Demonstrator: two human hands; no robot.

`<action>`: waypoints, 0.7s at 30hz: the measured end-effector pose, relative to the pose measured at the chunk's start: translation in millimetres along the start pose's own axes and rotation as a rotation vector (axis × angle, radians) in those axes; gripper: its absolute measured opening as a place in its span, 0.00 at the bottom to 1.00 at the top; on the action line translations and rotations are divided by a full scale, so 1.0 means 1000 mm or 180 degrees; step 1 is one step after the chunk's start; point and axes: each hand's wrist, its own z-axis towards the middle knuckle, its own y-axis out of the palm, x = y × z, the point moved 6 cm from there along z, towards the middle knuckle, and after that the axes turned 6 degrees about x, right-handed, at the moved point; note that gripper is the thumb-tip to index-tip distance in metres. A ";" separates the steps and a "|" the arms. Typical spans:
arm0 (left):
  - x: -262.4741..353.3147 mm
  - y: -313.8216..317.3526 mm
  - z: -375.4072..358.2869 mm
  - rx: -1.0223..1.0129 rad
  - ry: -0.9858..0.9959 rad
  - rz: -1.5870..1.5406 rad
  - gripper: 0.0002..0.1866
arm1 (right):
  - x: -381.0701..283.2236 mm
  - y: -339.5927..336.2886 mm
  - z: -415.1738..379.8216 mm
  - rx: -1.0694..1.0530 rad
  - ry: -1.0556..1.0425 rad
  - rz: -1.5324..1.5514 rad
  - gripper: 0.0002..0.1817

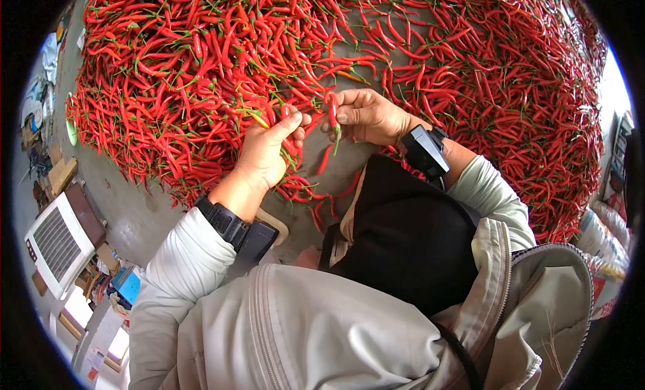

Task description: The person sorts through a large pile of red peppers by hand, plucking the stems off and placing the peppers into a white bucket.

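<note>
Red chilli peppers with green stems lie in a large heap (168,74) at the left. A second spread of red chillies (510,101) covers the right side. My left hand (269,145) is closed on several chillies, some showing between and below its fingers. Just right of it, my right hand (363,116) pinches one red chilli (333,108), its green stem end pointing down. The two hands are close together but apart. A loose red chilli (324,159) lies on the floor below them.
Grey floor (131,212) shows between and beside the heaps. A white appliance with a grille (59,237), boxes and a blue container (125,284) stand at the far left. Plastic sacks (601,239) are at the right edge. Black cloth (410,235) covers my lap.
</note>
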 end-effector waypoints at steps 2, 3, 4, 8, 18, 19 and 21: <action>-0.002 0.003 0.000 0.0068 -0.0053 0.0023 0.07 | -0.001 0.001 0.000 -0.0039 -0.0021 0.0023 0.09; -0.003 0.004 0.001 0.0067 -0.0055 0.0024 0.07 | -0.002 0.003 0.000 -0.0043 -0.0017 -0.0096 0.07; -0.005 0.008 0.001 -0.0079 -0.0043 0.0205 0.07 | -0.003 0.004 0.000 -0.0043 -0.0012 -0.0215 0.05; -0.016 0.010 0.002 -0.0067 -0.0279 0.0428 0.07 | 0.011 0.011 0.007 -0.0137 0.0020 -0.0634 0.07; -0.023 -0.031 -0.017 0.0228 -0.0769 -0.0314 0.04 | -0.021 -0.089 0.044 0.1812 -0.0675 -0.6708 0.14; -0.025 -0.030 -0.016 0.0036 -0.0712 -0.0349 0.04 | -0.023 -0.087 0.043 0.1759 -0.0607 -0.6815 0.14; -0.024 -0.028 -0.015 -0.0165 -0.0650 -0.0371 0.04 | -0.026 -0.083 0.041 0.1724 -0.0545 -0.6918 0.14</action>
